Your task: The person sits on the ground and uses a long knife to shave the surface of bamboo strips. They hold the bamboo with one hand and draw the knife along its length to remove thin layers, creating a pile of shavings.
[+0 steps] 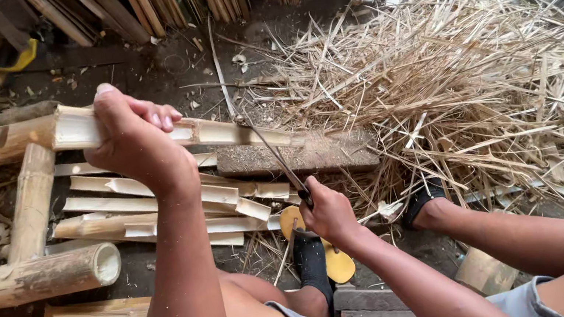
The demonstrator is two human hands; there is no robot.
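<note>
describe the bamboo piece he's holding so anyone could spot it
Start at the big heap of straw-like shavings and look left. A pale split bamboo strip is gripped by the left hand, raised over the cut slats, with the knife biting into it.

Left hand (137, 139) is up and out front, arm stretched forward, fingers curled over, thumb side away. Right hand (327, 211) sits lower and nearer the body, fist clenched tight, forearm angling in from the right, knuckles probably turned upward.
</note>
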